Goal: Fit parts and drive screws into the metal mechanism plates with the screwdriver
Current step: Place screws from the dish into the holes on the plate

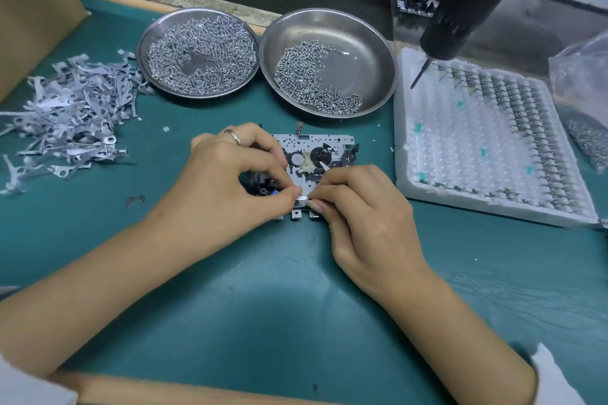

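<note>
Fingers [289,189] of our left hand [227,181] and right hand [365,207] pinch a small metal part [303,199] at the near edge of the mechanism plate [312,141], likely to seat it before screwing. We keep the plate flat on the green bench [279,289]; the screwdriver [473,0] hangs unused above, the screw dishes [371,52] just behind.

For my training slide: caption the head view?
Both hands pinch a small metal part onto the mechanism plate; screwdriver hangs unused.
</note>
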Demonstrator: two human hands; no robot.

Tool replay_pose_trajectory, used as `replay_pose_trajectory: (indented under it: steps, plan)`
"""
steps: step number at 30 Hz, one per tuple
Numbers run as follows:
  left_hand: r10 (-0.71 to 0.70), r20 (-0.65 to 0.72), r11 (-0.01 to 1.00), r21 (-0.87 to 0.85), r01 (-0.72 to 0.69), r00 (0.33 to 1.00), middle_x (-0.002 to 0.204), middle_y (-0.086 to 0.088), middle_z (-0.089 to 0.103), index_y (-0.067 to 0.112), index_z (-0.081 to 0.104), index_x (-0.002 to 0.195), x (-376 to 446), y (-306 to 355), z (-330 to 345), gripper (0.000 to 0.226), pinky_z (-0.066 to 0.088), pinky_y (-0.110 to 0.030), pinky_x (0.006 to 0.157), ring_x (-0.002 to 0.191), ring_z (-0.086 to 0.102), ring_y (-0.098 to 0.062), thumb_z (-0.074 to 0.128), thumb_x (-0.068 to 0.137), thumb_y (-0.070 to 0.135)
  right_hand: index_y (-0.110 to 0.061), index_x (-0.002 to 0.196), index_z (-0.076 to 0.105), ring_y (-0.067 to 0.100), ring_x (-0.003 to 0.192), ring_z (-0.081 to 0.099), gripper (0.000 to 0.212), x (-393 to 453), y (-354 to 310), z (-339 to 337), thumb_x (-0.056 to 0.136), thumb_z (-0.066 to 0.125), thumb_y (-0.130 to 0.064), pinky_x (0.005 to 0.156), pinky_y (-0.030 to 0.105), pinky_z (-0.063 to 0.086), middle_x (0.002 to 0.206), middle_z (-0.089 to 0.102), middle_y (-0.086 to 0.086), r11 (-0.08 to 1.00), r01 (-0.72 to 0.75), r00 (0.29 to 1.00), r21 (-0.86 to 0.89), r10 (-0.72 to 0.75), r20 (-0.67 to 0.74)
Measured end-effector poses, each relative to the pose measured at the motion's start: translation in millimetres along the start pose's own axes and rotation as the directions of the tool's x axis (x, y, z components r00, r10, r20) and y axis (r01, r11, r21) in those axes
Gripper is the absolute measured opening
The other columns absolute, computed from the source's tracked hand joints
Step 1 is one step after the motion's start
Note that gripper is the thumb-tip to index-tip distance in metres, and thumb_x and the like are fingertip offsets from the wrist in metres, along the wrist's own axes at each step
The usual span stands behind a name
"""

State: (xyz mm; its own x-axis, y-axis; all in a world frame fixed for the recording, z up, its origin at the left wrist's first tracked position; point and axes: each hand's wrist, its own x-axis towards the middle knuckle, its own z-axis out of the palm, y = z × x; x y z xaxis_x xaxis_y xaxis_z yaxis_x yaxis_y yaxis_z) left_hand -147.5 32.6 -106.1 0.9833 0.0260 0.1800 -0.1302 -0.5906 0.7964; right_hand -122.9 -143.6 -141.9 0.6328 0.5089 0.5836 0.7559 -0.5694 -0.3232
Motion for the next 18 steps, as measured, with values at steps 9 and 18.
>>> replay_pose_trajectory:
  steps: [9, 18]
  plan:
    - [-0.005, 0.063, 1.0, -0.028, 0.007, 0.998, 0.079, 0.009, 0.059, 0.018, 0.074, 0.063, 2.3, -3.7, -3.4, 0.007, 0.037, -0.008, 0.071, 0.075, 0.056, -0.015, 0.079, 0.068, 0.019, -0.001, 0.081, 0.07, 0.015, 0.08, 0.06, 0.01, 3.7, 5.4, -5.0, 0.087, 0.062, -0.004, 0.074, 0.02, 0.046, 0.084, 0.065, 0.005, 0.898, -0.23, 0.966, 0.375, 0.258, -0.026]
    - [0.036, 0.064, 0.999, 0.021, -0.037, 0.997, 0.084, 0.015, 0.06, 0.031, 0.073, 0.073, -0.7, -6.2, -1.2, 0.021, 0.039, -0.046, 0.092, 0.081, 0.056, -0.003, 0.075, 0.064, 0.049, -0.005, 0.081, 0.071, 0.005, 0.08, 0.059, 0.01, 5.2, 9.4, -4.9, 0.087, 0.063, -0.006, 0.075, 0.015, 0.043, 0.083, 0.065, 0.0, 0.826, -0.308, 0.935, 0.473, 0.355, -0.012]
